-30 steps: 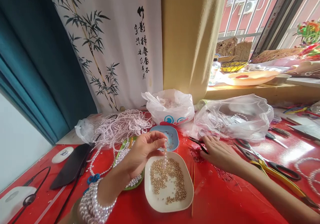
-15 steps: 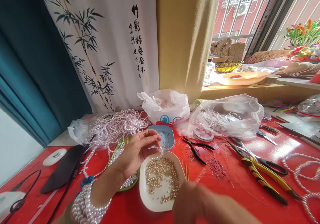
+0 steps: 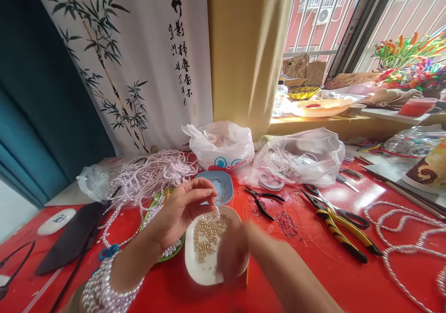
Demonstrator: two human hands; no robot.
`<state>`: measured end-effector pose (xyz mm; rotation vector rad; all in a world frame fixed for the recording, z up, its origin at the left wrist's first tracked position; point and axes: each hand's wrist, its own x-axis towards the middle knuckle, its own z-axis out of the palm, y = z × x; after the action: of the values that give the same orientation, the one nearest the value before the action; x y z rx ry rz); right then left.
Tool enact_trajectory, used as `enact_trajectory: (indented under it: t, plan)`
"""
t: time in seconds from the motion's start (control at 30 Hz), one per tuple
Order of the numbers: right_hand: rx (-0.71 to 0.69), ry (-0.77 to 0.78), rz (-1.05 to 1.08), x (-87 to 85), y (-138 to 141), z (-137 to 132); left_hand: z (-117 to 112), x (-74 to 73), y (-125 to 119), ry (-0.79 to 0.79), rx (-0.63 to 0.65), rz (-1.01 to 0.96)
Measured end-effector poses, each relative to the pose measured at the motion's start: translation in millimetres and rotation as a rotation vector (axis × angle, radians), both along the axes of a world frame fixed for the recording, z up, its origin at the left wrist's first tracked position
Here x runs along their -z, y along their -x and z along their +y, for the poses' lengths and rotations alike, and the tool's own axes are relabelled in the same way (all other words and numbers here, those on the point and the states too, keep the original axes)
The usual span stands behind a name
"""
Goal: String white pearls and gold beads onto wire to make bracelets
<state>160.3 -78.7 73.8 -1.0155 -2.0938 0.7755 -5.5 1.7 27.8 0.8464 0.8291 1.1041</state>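
Observation:
My left hand (image 3: 186, 206) is closed in a pinch on a short strand of pale beads (image 3: 218, 213). The strand hangs from the fingertips above the far edge of a white dish (image 3: 197, 276). Small gold beads (image 3: 204, 243) lie scattered in that dish. Smeared by motion, my right hand (image 3: 235, 252) is over the dish's right side; its fingers cannot be made out. A green dish (image 3: 179, 248) of pearly beads is partly hidden behind my left forearm. Beyond the fingertips sits a blue tray (image 3: 228, 183) with small bits in it. Rows of pearl beads (image 3: 108, 287) circle my left wrist.
Piled pearl strands (image 3: 149, 178) lie at the back left near a black phone-like slab (image 3: 69, 234). Plastic bags (image 3: 219, 141) stand along the back. Black pliers (image 3: 259, 203), yellow-black pliers (image 3: 341, 231), scissors (image 3: 351, 217) and a pearl rope (image 3: 400, 252) occupy the right.
My right hand has moved from the dish's near right corner to over its right side, covering some gold beads. My left hand keeps its pinch. The view has turned slightly right.

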Motion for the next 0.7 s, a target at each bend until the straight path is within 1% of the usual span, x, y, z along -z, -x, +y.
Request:
enact_trajectory:
  t: [0.03,0.07,0.1,0.13,0.2,0.23,0.27,0.3,0.37,0.43,0.5,0.53,0.57,0.63,0.7]
  plan:
    - [0.040,0.007,0.015,11.7,3,14,-2,-1.3,-1,-0.015,0.002,-0.009]
    - [0.143,0.041,0.082,24.6,6,28,-3,-2.4,-1,-0.030,0.002,-0.019]
    - [0.181,0.104,0.145,37.6,9,42,-5,-3.0,-1,-0.045,0.004,-0.030]
    - [0.134,0.181,0.211,49.8,11,53,-5,-3.3,-1,-0.055,0.003,-0.037]
    - [-0.114,0.389,0.361,68.6,14,71,-5,-2.4,0,-0.058,-0.007,-0.036]
    - [-0.153,0.465,0.408,74.6,15,76,-4,-1.4,1,-0.057,-0.023,-0.030]
    - [-0.156,0.506,0.448,78.6,14,80,-2,-0.1,1,-0.057,-0.054,-0.017]
    - [-0.124,0.528,0.482,80.9,12,83,0,1.4,2,-0.055,-0.095,0.002]
    - [0.005,0.537,0.565,82.8,8,88,4,5.4,2,-0.049,-0.177,0.053]
    - [0.119,0.555,0.688,84.2,3,92,5,11.0,-2,-0.042,-0.198,0.124]
    - [0.168,0.578,0.809,87.0,1,96,4,17.8,-9,-0.049,-0.144,0.199]
    - [0.167,0.591,0.848,88.8,1,98,3,21.4,-13,-0.057,-0.100,0.233]
    - [0.167,0.585,0.842,90.8,0,100,2,24.8,-18,-0.063,-0.046,0.263]
    - [0.195,0.527,0.738,93.7,-2,107,0,30.2,-24,-0.059,0.049,0.307]
    - [0.262,0.417,0.555,93.9,-10,121,0,32.8,-26,-0.055,0.079,0.327]
